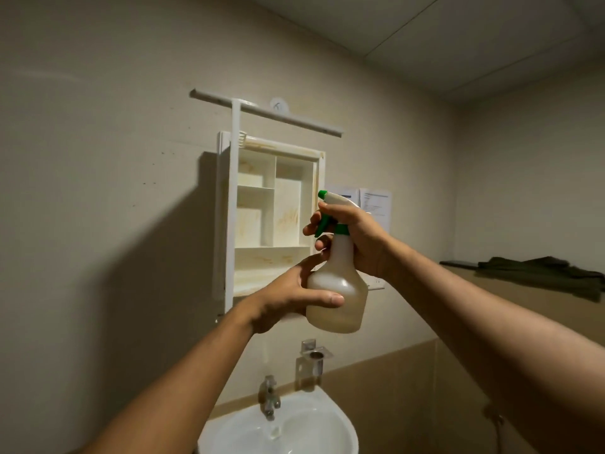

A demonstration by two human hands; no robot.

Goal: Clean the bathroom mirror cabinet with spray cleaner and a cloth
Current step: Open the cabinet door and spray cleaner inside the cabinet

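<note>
A white wall cabinet (255,204) hangs open above the sink, its door (226,224) swung out edge-on at the left, its empty shelves stained yellowish. In front of its lower right corner I hold a translucent spray bottle (337,290) with a green nozzle and trigger, the nozzle facing the cabinet. My left hand (288,296) cups the bottle's body from the left. My right hand (357,237) wraps the neck, fingers on the trigger. A dark green cloth (540,273) lies on the ledge at the right.
A white sink (294,430) with a metal tap (269,396) sits below the cabinet. A metal holder (312,358) is fixed to the wall above it. A long light bar (265,113) runs over the cabinet. Papers (373,198) are stuck on the wall behind the bottle.
</note>
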